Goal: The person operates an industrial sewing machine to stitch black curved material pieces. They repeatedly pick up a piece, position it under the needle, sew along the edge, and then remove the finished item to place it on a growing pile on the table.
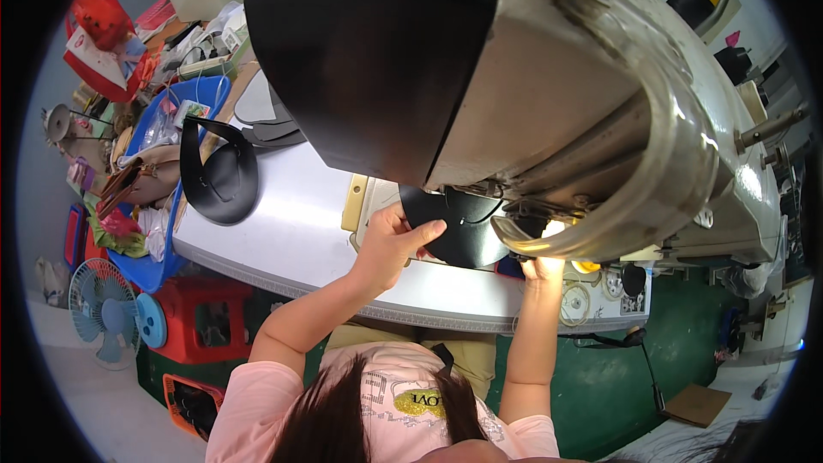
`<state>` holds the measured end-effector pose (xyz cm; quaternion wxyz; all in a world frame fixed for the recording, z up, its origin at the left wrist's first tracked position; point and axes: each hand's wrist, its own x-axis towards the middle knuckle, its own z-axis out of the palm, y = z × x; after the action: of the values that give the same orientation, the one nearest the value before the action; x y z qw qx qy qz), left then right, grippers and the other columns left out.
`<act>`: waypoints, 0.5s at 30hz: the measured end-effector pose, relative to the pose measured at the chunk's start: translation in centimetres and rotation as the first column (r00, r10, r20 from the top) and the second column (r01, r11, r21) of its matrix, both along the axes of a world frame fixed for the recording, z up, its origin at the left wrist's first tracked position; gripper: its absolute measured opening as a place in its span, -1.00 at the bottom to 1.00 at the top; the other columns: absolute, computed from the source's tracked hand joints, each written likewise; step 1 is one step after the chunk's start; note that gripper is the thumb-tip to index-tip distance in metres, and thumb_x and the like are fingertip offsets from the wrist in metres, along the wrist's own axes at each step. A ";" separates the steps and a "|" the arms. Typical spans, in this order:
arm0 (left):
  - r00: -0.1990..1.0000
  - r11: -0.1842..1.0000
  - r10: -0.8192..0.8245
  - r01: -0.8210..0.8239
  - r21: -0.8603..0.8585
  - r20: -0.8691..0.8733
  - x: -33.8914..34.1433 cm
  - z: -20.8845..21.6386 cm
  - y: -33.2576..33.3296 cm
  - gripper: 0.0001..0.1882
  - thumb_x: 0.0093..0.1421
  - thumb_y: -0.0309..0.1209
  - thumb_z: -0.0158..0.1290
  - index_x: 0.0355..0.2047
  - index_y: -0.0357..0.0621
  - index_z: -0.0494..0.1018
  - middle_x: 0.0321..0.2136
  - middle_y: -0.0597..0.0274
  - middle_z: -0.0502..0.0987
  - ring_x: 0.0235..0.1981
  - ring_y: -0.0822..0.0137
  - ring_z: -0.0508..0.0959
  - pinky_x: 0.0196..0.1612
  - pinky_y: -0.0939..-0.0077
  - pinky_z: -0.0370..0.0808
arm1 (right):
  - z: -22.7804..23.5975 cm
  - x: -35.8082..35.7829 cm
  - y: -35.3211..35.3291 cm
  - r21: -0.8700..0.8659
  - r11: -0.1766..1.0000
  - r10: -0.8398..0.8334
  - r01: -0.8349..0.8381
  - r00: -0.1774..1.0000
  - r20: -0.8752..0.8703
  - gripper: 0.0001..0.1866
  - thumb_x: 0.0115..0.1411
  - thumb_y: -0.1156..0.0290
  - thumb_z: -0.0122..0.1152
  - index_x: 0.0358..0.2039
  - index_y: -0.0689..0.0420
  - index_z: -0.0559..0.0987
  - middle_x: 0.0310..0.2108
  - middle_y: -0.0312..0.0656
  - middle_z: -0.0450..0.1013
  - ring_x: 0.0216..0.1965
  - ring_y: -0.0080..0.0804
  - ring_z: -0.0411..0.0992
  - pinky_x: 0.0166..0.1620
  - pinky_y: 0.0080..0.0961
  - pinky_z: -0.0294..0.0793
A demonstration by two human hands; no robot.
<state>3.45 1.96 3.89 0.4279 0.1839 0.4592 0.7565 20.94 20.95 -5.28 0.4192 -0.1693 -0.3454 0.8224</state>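
A round black leather-like piece (465,240) lies under the head of a large sewing machine (549,86). My left hand (393,244) pinches its left edge, the thumb on top and the fingers partly out of sight. At the right of the piece, close to the needle area, is my right hand (542,269). The machine's curved guard hides most of its fingers, so I cannot see whether they grip the piece. Another black piece (225,178), round with a curved strap, rests on the white table (287,206) to the left.
Flat dark pieces (273,133) lie near the table's left back. A blue tub (159,270) full of bags and scraps stands beside the table. Farther down are a red stool (201,313) and a fan (105,313). Bobbin-like discs (576,300) sit at the table's right.
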 end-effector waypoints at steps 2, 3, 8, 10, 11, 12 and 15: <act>1.000 1.000 -0.014 0.014 0.002 0.008 0.2 0.1 -0.1 -0.82 -0.04 -0.44 0.16 -0.49 -0.23 0.38 -0.63 0.34 0.40 -0.67 0.58 0.36 -0.61 0.73 0.38 | -0.3 0.3 0.1 0.005 1.000 -0.028 0.028 0.998 0.054 -0.73 0.16 0.29 -0.06 -0.21 0.21 0.35 -0.34 -0.07 0.41 -0.35 -0.22 0.45 -0.25 -0.31 0.52; 1.000 1.000 -0.018 0.018 0.007 0.010 0.3 0.2 -0.3 -0.82 -0.04 -0.45 0.16 -0.49 -0.23 0.38 -0.64 0.34 0.39 -0.67 0.58 0.36 -0.60 0.72 0.38 | -0.4 0.5 0.1 0.007 0.999 -0.045 0.044 0.995 0.087 -0.73 0.16 0.29 -0.06 -0.21 0.21 0.35 -0.35 -0.07 0.41 -0.36 -0.22 0.45 -0.27 -0.32 0.53; 1.000 1.000 -0.018 0.018 0.016 -0.007 0.0 0.1 -0.3 -0.85 -0.03 -0.46 0.14 -0.49 -0.22 0.39 -0.63 0.35 0.40 -0.65 0.58 0.37 -0.59 0.69 0.40 | -0.1 0.5 -1.1 0.056 0.994 -0.099 0.091 0.984 0.146 -0.74 0.16 0.30 -0.05 -0.21 0.19 0.34 -0.38 -0.06 0.41 -0.43 -0.22 0.46 -0.35 -0.38 0.56; 0.999 0.999 -0.024 0.025 0.030 -0.029 -0.4 0.1 0.0 -0.86 -0.02 -0.47 0.13 -0.48 -0.21 0.39 -0.62 0.35 0.41 -0.64 0.58 0.37 -0.58 0.70 0.39 | 1.1 -0.3 -2.6 0.102 0.992 -0.084 0.081 0.996 0.031 -0.73 0.16 0.29 -0.04 -0.22 0.21 0.33 -0.44 -0.07 0.41 -0.54 -0.28 0.44 -0.49 -0.49 0.53; 0.999 0.999 -0.030 0.031 0.035 -0.039 -0.6 0.1 0.2 -0.86 -0.02 -0.47 0.13 -0.48 -0.21 0.40 -0.62 0.35 0.41 -0.64 0.59 0.37 -0.57 0.70 0.39 | 1.7 -0.7 -3.4 0.124 0.989 -0.074 0.077 0.997 -0.027 -0.72 0.16 0.28 -0.04 -0.22 0.22 0.33 -0.47 -0.07 0.40 -0.60 -0.31 0.43 -0.57 -0.54 0.51; 0.998 0.998 -0.044 0.045 0.037 -0.045 -1.1 0.1 0.4 -0.87 -0.02 -0.47 0.13 -0.47 -0.21 0.40 -0.62 0.35 0.41 -0.63 0.59 0.38 -0.57 0.71 0.39 | 2.1 -0.9 -3.8 0.160 0.985 -0.060 0.063 0.998 -0.019 -0.72 0.15 0.29 -0.02 -0.23 0.23 0.33 -0.49 -0.09 0.40 -0.63 -0.35 0.40 -0.61 -0.56 0.46; 0.987 0.993 -0.112 0.108 -0.046 -0.118 -2.8 -0.4 0.8 -0.87 -0.02 -0.47 0.12 -0.46 -0.22 0.42 -0.61 0.36 0.43 -0.63 0.59 0.39 -0.57 0.72 0.37 | 2.5 -1.4 -4.4 0.266 0.963 -0.042 0.047 0.999 -0.023 -0.73 0.12 0.31 0.04 -0.26 0.23 0.32 -0.55 -0.13 0.38 -0.72 -0.43 0.31 -0.72 -0.62 0.30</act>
<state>0.69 2.76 3.52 0.4442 0.2456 0.4880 0.7101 19.59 16.59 -2.75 0.4596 -0.1122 -0.4451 0.7603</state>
